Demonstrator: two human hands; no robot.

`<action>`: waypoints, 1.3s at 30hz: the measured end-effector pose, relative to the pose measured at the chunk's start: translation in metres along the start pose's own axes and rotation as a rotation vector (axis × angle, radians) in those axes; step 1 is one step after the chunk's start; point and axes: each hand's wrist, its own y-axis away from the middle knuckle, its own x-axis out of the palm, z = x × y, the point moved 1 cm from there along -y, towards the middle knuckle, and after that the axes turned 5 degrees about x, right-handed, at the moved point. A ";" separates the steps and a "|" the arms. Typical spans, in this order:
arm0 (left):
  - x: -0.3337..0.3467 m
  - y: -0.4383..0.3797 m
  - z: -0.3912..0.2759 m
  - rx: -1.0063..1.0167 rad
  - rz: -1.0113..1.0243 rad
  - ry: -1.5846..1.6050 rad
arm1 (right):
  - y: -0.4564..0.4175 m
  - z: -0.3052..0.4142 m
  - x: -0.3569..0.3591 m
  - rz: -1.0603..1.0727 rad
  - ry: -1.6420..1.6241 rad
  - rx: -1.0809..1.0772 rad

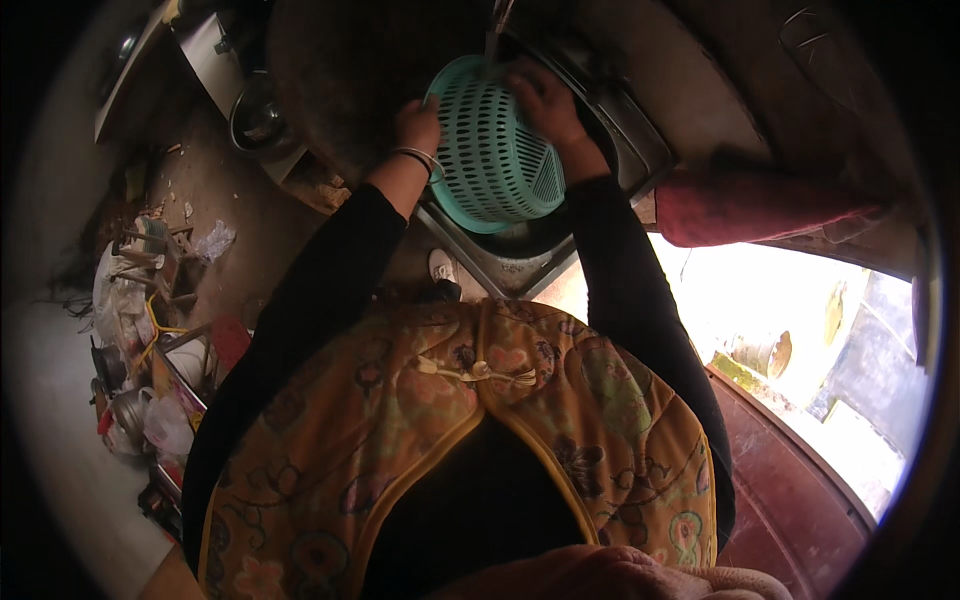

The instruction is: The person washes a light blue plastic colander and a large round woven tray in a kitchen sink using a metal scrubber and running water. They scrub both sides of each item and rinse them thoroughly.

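Observation:
A turquoise plastic colander (480,142) is tipped on its side over a metal sink (517,274), its slotted base facing right. My left hand (418,129) grips its rim at the left and wears bangles on the wrist. Against the upper right of the base rests my right hand (546,105), with its fingers bent around the wall; the fingertips are hard to make out in shadow. A tap (501,13) at the top edge sends a thin stream of water down onto the colander. The inside of the colander is hidden.
A dark red cloth (750,206) hangs right of the sink, above a bright opening. A metal bowl (259,116) stands at upper left. Stools (150,255), pots (131,416) and plastic bags (166,424) crowd the left side. A shoe (441,264) shows below the sink edge.

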 end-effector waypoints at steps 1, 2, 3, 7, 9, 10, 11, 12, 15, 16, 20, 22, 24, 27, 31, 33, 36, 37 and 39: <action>0.000 -0.002 0.001 -0.019 -0.015 0.005 | -0.001 -0.002 0.000 0.016 -0.038 0.129; 0.000 -0.004 0.003 -0.024 -0.031 -0.007 | -0.002 -0.003 0.000 -0.028 -0.100 0.162; -0.001 -0.006 0.005 -0.038 -0.047 -0.019 | -0.002 -0.004 0.001 -0.089 -0.174 0.154; 0.002 -0.014 0.014 -0.065 -0.020 0.045 | 0.007 0.003 0.008 0.017 0.256 -0.489; 0.004 -0.014 0.013 0.041 -0.105 0.028 | 0.007 0.004 0.009 0.016 0.188 -0.375; 0.004 -0.013 0.013 0.036 -0.133 0.008 | 0.005 0.003 0.009 -0.013 0.142 -0.286; 0.004 -0.012 0.011 0.051 -0.139 0.035 | 0.004 0.002 0.009 -0.025 0.114 -0.238; 0.004 -0.009 0.009 -0.002 -0.122 0.050 | 0.002 0.002 0.008 -0.133 -0.027 -0.030; 0.001 -0.003 0.001 -0.043 -0.068 0.024 | 0.001 0.001 0.007 -0.120 -0.195 0.293; 0.001 -0.002 -0.001 -0.026 -0.054 0.006 | 0.002 0.003 0.008 -0.076 -0.114 0.120; 0.002 -0.003 -0.001 -0.033 -0.039 0.030 | 0.008 0.011 0.011 0.104 0.301 -0.425; 0.002 -0.004 0.002 -0.007 -0.039 0.038 | 0.002 0.010 0.008 0.111 0.159 -0.186; 0.001 -0.004 0.004 -0.017 -0.054 0.029 | -0.009 0.005 0.004 -0.046 0.003 0.187; 0.000 -0.006 0.004 -0.030 -0.051 -0.026 | -0.014 0.002 0.002 -0.336 -0.074 0.331; 0.005 -0.008 0.011 -0.038 -0.066 0.011 | 0.005 0.006 0.018 -0.068 0.021 0.056; 0.006 -0.009 0.009 0.070 -0.074 0.012 | 0.018 0.026 0.023 0.269 0.527 -0.314; 0.009 -0.003 0.007 0.033 -0.064 0.028 | -0.001 0.013 0.013 0.201 0.361 -0.192; 0.011 0.001 0.004 0.028 -0.046 0.052 | -0.012 0.006 0.008 0.249 0.170 -0.058; 0.010 0.009 -0.002 -0.009 -0.055 0.060 | -0.027 -0.006 -0.005 -0.066 0.077 0.149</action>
